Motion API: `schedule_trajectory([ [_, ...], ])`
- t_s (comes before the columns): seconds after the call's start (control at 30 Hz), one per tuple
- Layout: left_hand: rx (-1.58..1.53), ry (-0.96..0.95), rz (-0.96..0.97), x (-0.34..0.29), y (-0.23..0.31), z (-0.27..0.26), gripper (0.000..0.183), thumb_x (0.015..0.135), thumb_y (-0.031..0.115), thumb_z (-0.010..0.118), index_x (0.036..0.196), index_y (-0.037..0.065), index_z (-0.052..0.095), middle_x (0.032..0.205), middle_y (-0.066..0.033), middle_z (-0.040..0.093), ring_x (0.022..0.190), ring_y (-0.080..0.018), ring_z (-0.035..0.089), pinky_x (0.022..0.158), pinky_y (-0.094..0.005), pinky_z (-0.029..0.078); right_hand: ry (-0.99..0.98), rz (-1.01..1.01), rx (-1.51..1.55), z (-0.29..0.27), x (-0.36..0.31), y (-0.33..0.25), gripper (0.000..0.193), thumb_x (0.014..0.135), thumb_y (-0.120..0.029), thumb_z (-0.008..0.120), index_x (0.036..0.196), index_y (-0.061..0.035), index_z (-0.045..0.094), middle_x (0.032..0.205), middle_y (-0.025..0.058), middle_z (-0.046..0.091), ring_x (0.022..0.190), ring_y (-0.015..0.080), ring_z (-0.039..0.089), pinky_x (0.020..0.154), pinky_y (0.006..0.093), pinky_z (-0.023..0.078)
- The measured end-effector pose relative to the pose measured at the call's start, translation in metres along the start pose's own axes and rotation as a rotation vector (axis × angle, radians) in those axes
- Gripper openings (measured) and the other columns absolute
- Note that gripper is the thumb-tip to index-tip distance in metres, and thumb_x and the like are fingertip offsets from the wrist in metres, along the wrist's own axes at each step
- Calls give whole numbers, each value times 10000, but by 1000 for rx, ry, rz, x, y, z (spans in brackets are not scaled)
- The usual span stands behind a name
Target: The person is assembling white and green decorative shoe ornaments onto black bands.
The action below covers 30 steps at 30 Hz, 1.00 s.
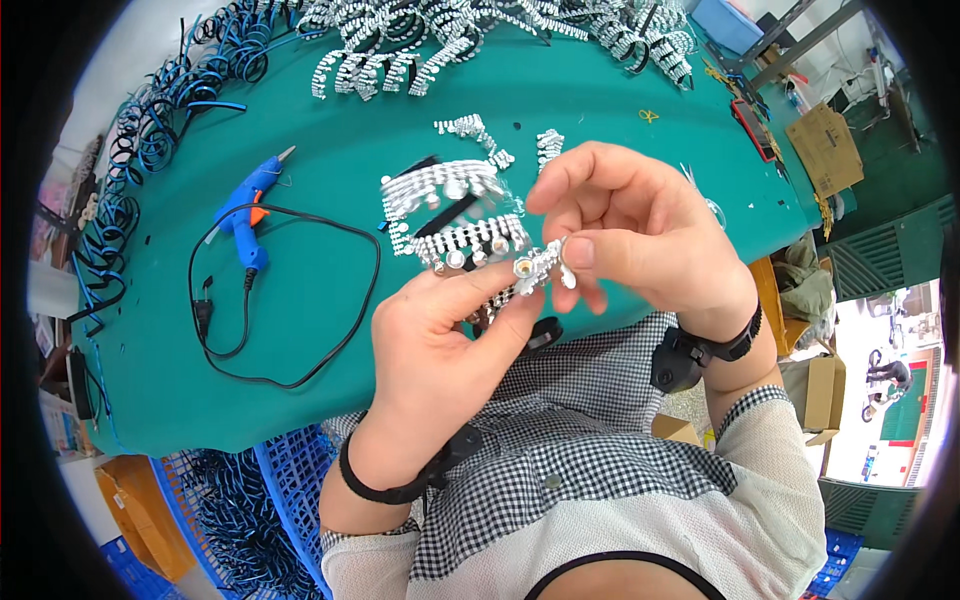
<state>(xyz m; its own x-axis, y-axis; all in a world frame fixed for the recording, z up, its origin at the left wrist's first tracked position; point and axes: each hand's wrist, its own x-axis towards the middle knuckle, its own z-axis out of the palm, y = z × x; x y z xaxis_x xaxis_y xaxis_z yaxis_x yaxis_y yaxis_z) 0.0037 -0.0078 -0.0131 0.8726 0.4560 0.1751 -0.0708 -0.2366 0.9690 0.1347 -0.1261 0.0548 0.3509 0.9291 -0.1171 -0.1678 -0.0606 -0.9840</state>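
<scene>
Both hands pinch small sparkly piece (540, 266) — left hand (440, 345), right hand (630, 235). Few done headbands (450, 215) on bench (300, 330) — big pile (480, 35) behind, glue gun (245, 205) lying unused.

Bare hands, banded wrists, checked shirt

A black band with a boxy black module is worn on each wrist, behind the left hand (440, 350) and the right hand (630, 235). Short black-and-white checked cuffs are seen under pale mesh sleeves; small buttons are set down the checked front.
</scene>
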Motion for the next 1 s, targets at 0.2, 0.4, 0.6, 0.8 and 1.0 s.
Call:
schedule_trajectory([
  [0.2,-169,-66,-84,-5,0,-12,164,691,26,682,852,3,670,665,-35,589,535,-48,447,457,-204,339,204,-713,-983,-13,5,4,212,731,36,591,936,0,551,730,67,577,634,145,582,522,253,458],
  [0.4,-405,-164,-212,-1,13,-23,154,726,0,661,877,-31,654,697,-26,607,563,-15,499,471,-151,349,118,-1103,-1293,-23,13,9,249,670,101,599,898,1,580,817,93,605,650,173,586,547,237,471],
  [0.6,-322,-22,-189,1,7,-33,253,791,63,633,1033,-8,615,667,36,556,565,6,442,492,-157,328,295,-1004,-1051,-16,4,2,138,696,79,578,807,-1,562,856,103,606,633,143,594,517,232,469],
  [0.8,-346,98,-215,-7,6,-47,223,848,154,559,987,-11,616,664,19,543,561,-19,418,483,-171,296,279,-775,-558,-34,-1,-1,125,822,14,504,946,16,509,944,100,615,697,99,610,565,215,478],
  [1.0,-422,86,-139,-16,-12,-69,191,842,174,568,907,2,620,780,-40,627,570,-35,443,469,-175,306,275,-853,-457,-66,-2,-6,152,899,-71,431,1021,-4,491,956,144,604,755,179,633,571,252,501],
])
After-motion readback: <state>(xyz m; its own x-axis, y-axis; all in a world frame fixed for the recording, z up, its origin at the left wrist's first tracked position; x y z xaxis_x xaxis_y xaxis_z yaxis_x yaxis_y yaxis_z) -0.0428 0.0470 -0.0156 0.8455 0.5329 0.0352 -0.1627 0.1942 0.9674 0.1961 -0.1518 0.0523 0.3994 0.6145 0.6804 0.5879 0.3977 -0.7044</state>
